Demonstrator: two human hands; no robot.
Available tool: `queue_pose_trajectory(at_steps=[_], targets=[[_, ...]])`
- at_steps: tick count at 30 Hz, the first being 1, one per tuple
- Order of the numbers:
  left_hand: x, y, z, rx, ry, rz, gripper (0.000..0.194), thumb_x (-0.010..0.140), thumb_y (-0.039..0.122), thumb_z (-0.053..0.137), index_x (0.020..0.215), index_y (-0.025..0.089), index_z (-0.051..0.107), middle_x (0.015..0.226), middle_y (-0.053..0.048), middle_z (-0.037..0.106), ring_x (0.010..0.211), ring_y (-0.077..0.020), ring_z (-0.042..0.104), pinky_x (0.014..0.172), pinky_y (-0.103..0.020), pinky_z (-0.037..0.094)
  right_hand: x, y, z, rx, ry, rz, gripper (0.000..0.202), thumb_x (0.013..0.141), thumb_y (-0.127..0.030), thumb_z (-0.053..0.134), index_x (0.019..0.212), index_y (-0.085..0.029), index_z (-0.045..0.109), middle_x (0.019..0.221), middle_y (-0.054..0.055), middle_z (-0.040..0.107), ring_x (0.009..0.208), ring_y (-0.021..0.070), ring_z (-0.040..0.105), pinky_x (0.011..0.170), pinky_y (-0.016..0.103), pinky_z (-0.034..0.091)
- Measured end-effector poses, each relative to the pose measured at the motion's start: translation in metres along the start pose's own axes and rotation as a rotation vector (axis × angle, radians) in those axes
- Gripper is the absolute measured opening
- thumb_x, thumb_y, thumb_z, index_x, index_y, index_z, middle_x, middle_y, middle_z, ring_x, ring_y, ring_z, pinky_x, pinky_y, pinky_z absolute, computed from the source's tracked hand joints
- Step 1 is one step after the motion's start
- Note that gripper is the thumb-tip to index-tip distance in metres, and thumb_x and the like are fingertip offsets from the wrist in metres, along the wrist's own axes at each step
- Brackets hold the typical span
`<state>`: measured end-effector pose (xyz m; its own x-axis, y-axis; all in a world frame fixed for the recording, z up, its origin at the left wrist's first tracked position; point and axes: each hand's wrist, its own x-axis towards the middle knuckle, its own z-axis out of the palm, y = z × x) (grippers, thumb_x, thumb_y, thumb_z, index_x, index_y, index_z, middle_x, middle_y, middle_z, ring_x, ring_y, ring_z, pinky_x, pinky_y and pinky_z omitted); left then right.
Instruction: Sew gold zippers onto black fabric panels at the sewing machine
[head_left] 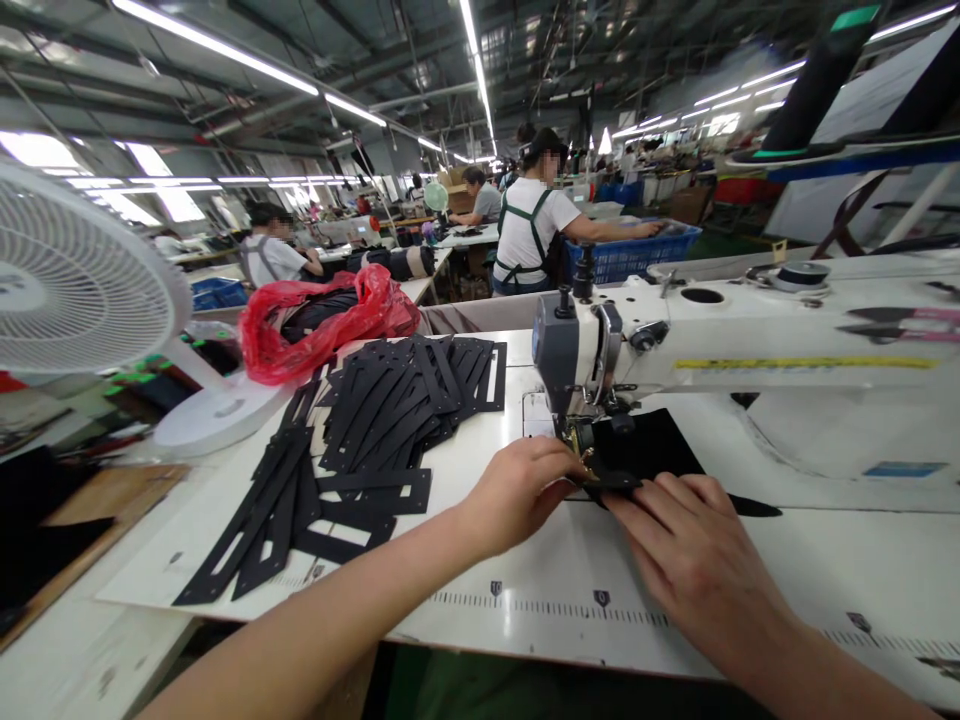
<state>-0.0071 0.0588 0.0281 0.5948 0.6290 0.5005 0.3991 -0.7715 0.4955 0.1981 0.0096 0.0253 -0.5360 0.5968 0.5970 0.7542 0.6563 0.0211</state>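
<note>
A black fabric piece [651,440] lies on the sewing machine bed, its near edge under the needle area of the white sewing machine [750,330]. My left hand [525,490] pinches the left end of that edge close to the presser foot. On the right, my right hand [686,535] grips the near edge, with the fingers bent over it and the thumb below. Brass-coloured metal parts [577,440] show beside my left fingertips. The fingertips partly hide the fabric's near edge.
Flat black strips with slots [390,400] are heaped left of the machine. Behind them sits a red plastic bag [322,320]. A white fan [82,270] stands at the far left. A ruler scale [547,606] runs along the table's front. Beyond, a person in a white shirt [532,215] reaches over a blue basket [637,255].
</note>
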Motion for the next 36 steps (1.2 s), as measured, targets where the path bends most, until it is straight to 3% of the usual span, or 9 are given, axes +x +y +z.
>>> queue_pose_trajectory(at_steps=[5, 8, 14, 20, 23, 28, 33, 36], targets=[[0.002, -0.003, 0.003, 0.133, 0.189, 0.069, 0.022, 0.092, 0.017, 0.043, 0.096, 0.017, 0.064, 0.092, -0.007, 0.067, 0.082, -0.018, 0.06, 0.073, -0.033, 0.047, 0.002, -0.005, 0.0, 0.008, 0.008, -0.035, 0.031, 0.087, -0.01, 0.037, 0.096, -0.014, 0.067, 0.076, 0.008, 0.06, 0.077, 0.0207, 0.049, 0.075, 0.038, 0.034], [0.003, -0.004, 0.002, 0.191, 0.226, 0.083, 0.023, 0.092, 0.018, 0.043, 0.096, 0.019, 0.065, 0.091, -0.006, 0.067, 0.08, -0.0174, 0.06, 0.071, -0.032, 0.046, 0.002, -0.006, 0.001, 0.024, 0.013, -0.03, 0.031, 0.086, -0.009, 0.038, 0.095, -0.014, 0.067, 0.074, 0.007, 0.06, 0.078, 0.0204, 0.049, 0.076, 0.039, 0.034], [-0.003, 0.002, 0.002, 0.125, 0.069, 0.1, 0.023, 0.085, 0.012, 0.048, 0.102, 0.018, 0.062, 0.094, -0.006, 0.067, 0.088, -0.0182, 0.061, 0.074, -0.032, 0.045, 0.006, -0.003, -0.003, 0.047, 0.031, 0.017, 0.026, 0.086, -0.009, 0.041, 0.093, -0.013, 0.065, 0.076, 0.006, 0.06, 0.075, 0.02, 0.048, 0.073, 0.039, 0.032], [0.0, 0.005, 0.0, 0.176, 0.08, 0.106, 0.017, 0.088, 0.019, 0.049, 0.098, 0.018, 0.063, 0.089, -0.006, 0.068, 0.083, -0.0172, 0.062, 0.072, -0.032, 0.045, 0.015, -0.007, -0.003, 0.034, 0.052, 0.029, 0.025, 0.089, -0.012, 0.04, 0.09, -0.013, 0.065, 0.072, 0.005, 0.059, 0.07, 0.0182, 0.049, 0.072, 0.037, 0.032], [0.006, 0.002, -0.004, 0.224, 0.077, 0.168, 0.02, 0.089, 0.016, 0.044, 0.097, 0.017, 0.062, 0.089, -0.005, 0.068, 0.081, -0.0165, 0.063, 0.071, -0.031, 0.044, 0.008, -0.008, 0.0, -0.124, 0.044, -0.011, 0.023, 0.088, -0.015, 0.044, 0.094, -0.009, 0.065, 0.073, 0.008, 0.061, 0.07, 0.02, 0.052, 0.07, 0.036, 0.035], [0.005, -0.003, -0.011, 0.293, 0.106, 0.188, 0.024, 0.087, 0.011, 0.039, 0.099, 0.016, 0.059, 0.093, -0.006, 0.068, 0.084, -0.0171, 0.062, 0.073, -0.032, 0.044, -0.018, 0.018, -0.009, -0.388, -0.043, -0.117, 0.035, 0.078, 0.005, 0.035, 0.081, -0.01, 0.066, 0.065, 0.008, 0.062, 0.057, 0.0175, 0.054, 0.061, 0.033, 0.037], [-0.02, -0.002, 0.01, 0.401, -0.022, 0.334, 0.024, 0.09, 0.01, 0.036, 0.101, 0.013, 0.057, 0.094, -0.007, 0.067, 0.084, -0.0159, 0.061, 0.072, -0.031, 0.045, -0.043, 0.039, -0.019, -0.295, -0.082, -0.25, 0.04, 0.077, 0.004, 0.033, 0.08, -0.018, 0.067, 0.063, 0.005, 0.063, 0.056, 0.0182, 0.056, 0.067, 0.035, 0.045], [-0.036, 0.001, 0.025, 0.49, -0.15, 0.352, 0.02, 0.091, 0.009, 0.039, 0.102, 0.011, 0.056, 0.093, -0.008, 0.065, 0.091, -0.0171, 0.061, 0.077, -0.032, 0.047, -0.062, 0.049, -0.021, -0.079, -0.106, -0.167, 0.033, 0.079, -0.008, 0.038, 0.089, -0.02, 0.067, 0.086, 0.009, 0.068, 0.079, 0.0224, 0.064, 0.074, 0.035, 0.051]])
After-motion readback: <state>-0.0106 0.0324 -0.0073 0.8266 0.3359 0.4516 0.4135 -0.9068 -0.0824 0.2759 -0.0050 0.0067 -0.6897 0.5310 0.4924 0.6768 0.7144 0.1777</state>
